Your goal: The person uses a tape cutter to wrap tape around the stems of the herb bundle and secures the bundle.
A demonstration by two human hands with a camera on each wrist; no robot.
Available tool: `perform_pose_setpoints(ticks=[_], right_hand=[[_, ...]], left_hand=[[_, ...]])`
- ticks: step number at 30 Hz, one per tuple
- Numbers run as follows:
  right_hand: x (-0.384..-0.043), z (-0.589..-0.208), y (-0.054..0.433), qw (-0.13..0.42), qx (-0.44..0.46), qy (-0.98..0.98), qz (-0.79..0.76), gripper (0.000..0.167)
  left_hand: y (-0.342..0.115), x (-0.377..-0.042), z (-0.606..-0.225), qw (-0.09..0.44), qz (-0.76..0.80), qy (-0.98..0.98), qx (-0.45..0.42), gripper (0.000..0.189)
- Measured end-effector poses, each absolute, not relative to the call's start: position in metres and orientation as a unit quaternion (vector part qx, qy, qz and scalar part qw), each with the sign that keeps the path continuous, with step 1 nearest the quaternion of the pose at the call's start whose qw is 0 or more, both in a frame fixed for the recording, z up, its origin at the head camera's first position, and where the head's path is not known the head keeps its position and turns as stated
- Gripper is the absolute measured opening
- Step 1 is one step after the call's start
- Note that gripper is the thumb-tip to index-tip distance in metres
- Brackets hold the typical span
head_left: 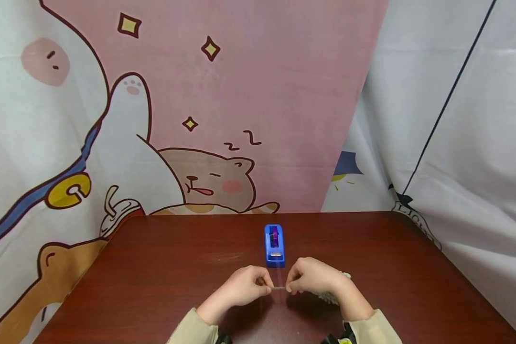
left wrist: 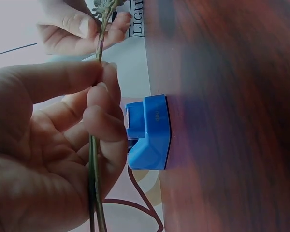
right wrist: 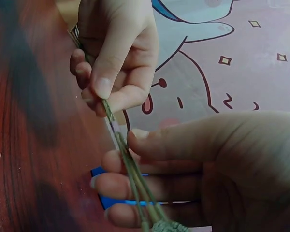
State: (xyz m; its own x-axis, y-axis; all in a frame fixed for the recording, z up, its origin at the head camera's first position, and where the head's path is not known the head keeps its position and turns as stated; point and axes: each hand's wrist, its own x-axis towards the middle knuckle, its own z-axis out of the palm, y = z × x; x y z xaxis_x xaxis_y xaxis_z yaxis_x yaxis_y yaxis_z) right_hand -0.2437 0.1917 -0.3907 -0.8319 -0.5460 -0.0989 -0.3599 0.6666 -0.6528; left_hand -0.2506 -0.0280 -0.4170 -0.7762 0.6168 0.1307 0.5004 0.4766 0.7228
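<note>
My left hand pinches a thin bunch of green flower stems between thumb and forefinger; the lower stem ends run down past its palm. Beside it, my right hand holds the same bunch nearer the flowers, thumb on one side and fingers behind. Pale green flower heads show partly under the right wrist, mostly hidden. A clear strip of tape stretches from the blue tape dispenser to the stems between the hands. Where it meets them, a faint purplish band lies on the stems.
The dispenser stands on the dark red-brown table, just beyond both hands, with a purple tape roll in it. A cloth curtain with cartoon animals hangs behind the table's far edge and along its sides.
</note>
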Motion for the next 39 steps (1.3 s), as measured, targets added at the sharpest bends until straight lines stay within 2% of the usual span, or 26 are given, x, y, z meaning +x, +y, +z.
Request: perform_pose_setpoints(ticks=[9, 23, 33, 39], right_hand=[[-0.240, -0.388, 0.189, 0.155, -0.229, 0.905, -0.324, 0.019], [-0.244, -0.394, 0.190, 0.120, -0.236, 0.916, -0.302, 0.014], [-0.244, -0.397, 0.188, 0.074, -0.238, 0.931, -0.265, 0.015], [-0.245, -0.399, 0.187, 0.072, -0.229, 0.934, -0.265, 0.017]], left_hand=[[-0.026, -0.250, -0.417, 0.068, 0.380, 0.867, 0.315, 0.010], [-0.023, -0.247, -0.418, 0.042, 0.367, 0.876, 0.311, 0.007], [-0.023, -0.248, -0.421, 0.038, 0.356, 0.885, 0.297, 0.005], [-0.025, -0.250, -0.421, 0.038, 0.346, 0.888, 0.302, 0.013]])
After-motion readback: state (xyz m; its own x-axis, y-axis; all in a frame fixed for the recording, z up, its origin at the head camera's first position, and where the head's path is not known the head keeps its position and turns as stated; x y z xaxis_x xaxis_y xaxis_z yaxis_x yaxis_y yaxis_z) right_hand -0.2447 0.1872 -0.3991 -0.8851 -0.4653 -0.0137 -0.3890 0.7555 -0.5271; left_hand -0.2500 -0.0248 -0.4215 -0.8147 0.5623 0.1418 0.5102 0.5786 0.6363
